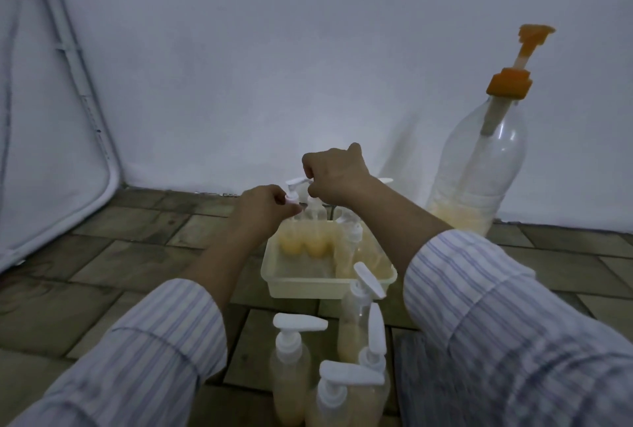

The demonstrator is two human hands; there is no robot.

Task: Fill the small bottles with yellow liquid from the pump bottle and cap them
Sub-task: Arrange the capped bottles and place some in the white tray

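A large clear pump bottle (479, 166) with an orange pump head stands at the right against the wall, a little yellow liquid at its bottom. A cream tray (301, 286) holds several small bottles with yellow liquid. My left hand (263, 211) grips the neck of one small bottle over the tray's far edge. My right hand (337, 173) pinches that bottle's white pump cap (295, 187). Several small bottles with white pump caps (291, 368) stand in front of the tray, near me.
The floor is brown tile (102, 255). A white wall (274, 67) closes the back. A white fabric panel with a rounded frame (68, 152) leans at the left. Striped sleeves cover both forearms.
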